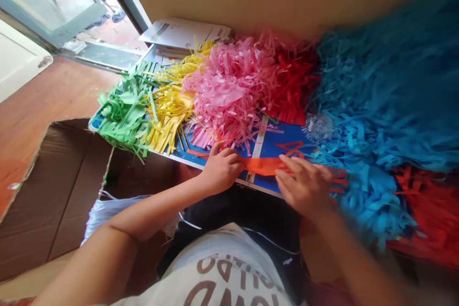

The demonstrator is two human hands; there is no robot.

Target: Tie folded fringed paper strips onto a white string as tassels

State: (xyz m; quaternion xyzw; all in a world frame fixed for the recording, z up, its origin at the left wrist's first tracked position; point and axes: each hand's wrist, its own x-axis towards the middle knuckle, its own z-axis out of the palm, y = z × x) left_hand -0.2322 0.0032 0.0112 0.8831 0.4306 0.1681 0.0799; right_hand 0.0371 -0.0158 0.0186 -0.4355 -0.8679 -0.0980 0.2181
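My left hand (221, 168) is closed, pinching the left end of an orange paper strip (263, 166) that lies on a blue board (272, 138). My right hand (304, 184) rests on the strip's right part with its fingers laid flat and pressed on the paper. The strip's fringed right end pokes out beyond my right hand. Piles of fringed paper lie just behind: green (124, 112), yellow (168, 107), pink (225, 88) and red (292, 79).
A big heap of blue fringed paper (387, 100) fills the right side, with orange-red fringe (430, 210) below it. An open cardboard box (53, 191) stands at my left on the wooden floor. White booklets (182, 33) lie by the tan wall.
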